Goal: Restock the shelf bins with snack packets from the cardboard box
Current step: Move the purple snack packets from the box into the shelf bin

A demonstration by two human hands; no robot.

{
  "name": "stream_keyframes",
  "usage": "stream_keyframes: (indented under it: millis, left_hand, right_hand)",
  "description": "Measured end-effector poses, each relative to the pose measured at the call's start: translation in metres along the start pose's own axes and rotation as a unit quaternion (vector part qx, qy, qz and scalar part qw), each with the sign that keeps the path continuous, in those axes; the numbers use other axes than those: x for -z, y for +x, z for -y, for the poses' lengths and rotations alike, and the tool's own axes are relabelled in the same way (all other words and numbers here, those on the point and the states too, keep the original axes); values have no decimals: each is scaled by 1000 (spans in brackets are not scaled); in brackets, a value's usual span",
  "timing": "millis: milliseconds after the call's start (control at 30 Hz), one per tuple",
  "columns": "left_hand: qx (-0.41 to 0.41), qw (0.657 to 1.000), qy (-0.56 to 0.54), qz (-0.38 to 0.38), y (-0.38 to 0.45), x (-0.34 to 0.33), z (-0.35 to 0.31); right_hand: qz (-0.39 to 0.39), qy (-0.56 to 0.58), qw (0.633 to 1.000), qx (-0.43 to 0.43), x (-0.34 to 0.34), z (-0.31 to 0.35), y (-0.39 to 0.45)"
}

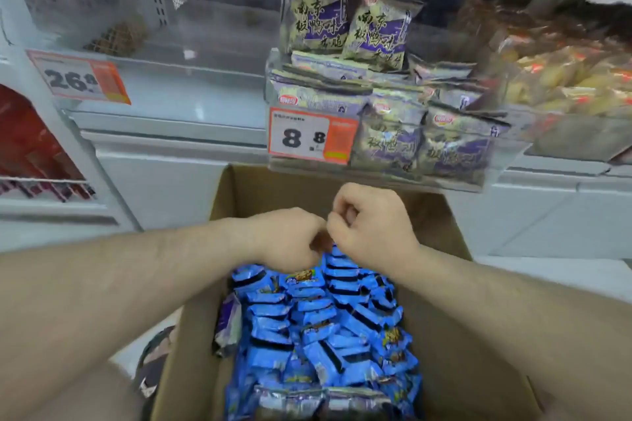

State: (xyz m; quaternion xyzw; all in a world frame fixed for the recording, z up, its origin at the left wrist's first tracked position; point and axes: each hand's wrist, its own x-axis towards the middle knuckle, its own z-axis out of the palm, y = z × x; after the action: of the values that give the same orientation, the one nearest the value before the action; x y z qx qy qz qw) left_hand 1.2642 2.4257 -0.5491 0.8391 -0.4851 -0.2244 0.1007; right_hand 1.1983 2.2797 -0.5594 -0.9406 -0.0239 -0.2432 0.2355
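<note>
- cardboard box [444, 335] open just below the shelf, so packets go straight up into the bins
- clear bin [506, 161] above box, heaped with purple packets [376, 34], likely full
- blue snack packets [318, 345] fill the box, stock mostly unmoved
- left hand [290, 239], right hand [372, 222] touching over box's far end, fingers curled; whether they pinch a packet, cannot tell

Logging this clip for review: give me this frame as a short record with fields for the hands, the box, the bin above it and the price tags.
left hand: fingers curled, over the far end of the box; what it holds cannot be told
right hand: fingers curled, knuckles against the left hand
cardboard box: open, holding many blue packets
clear bin: above the box, stacked with purple-and-grey packets
price tag on bin: reads 8.8
price tag at left: reads 26.8
</note>
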Motion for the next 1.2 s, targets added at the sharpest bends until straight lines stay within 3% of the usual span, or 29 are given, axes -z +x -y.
stream_keyframes:
  millis: [67, 133, 167, 233, 333, 433, 567, 667, 733, 800, 833, 867, 967, 1000, 1067, 1133, 1200]
  left_hand:
    - [35, 998, 2, 54, 0, -15, 14]
    - [46, 995, -12, 93, -1, -28, 19]
    - [49, 993, -13, 108, -1, -33, 19]
    - [54, 990, -16, 127, 2, -39, 18]
    - [61, 986, -21, 154, 3, -43, 21]
    - [85, 981, -22, 175, 2, -43, 26]
    - [150, 980, -15, 133, 7, -43, 41]
    - [230, 966, -46, 108, 8, -41, 47]
    - [276, 948, -107, 114, 5, -37, 44]
    - [322, 901, -253, 141, 0, -34, 38]
    - [334, 866, -343, 148, -2, -31, 35]
    - [337, 826, -430, 139, -3, -28, 34]
    - [281, 710, -642, 70, -1, -23, 30]
    - [250, 694, -675, 36, 1, -24, 27]
    - [230, 703, -672, -44, 4, -30, 28]
    - [241, 739, -622, -94, 4, -34, 33]
    - [243, 766, -588, -91, 4, -38, 42]
  right_hand:
    - [236, -39, 968, -78, -35, -17, -27]
    - [484, -53, 866, -112, -65, -31, -51]
    - [572, -48, 811, -113, -77, -34, -62]
    - [679, -53, 728, -78, -97, -36, -86]
    - [723, -124, 679, 18, -125, -30, -118]
    - [704, -160, 686, 91, -139, -22, -135]
    - [663, -152, 724, 119, -128, -22, -119]
    - [608, -109, 785, 54, -92, -25, -81]
    - [508, -119, 851, 65, -62, -26, -60]
    - [312, -130, 929, 152, -38, -31, -51]
    - [229, -131, 945, 195, -28, -33, -50]
    - [165, -133, 950, 231, -20, -37, -48]
    - [82, -119, 952, 271, -8, -39, -45]
    - [72, -108, 955, 268, -8, -41, -48]
    - [100, -74, 967, 222, -15, -53, -62]
    - [193, -52, 974, 106, -21, -65, -74]
    - [343, -132, 930, -14, -26, -75, -80]
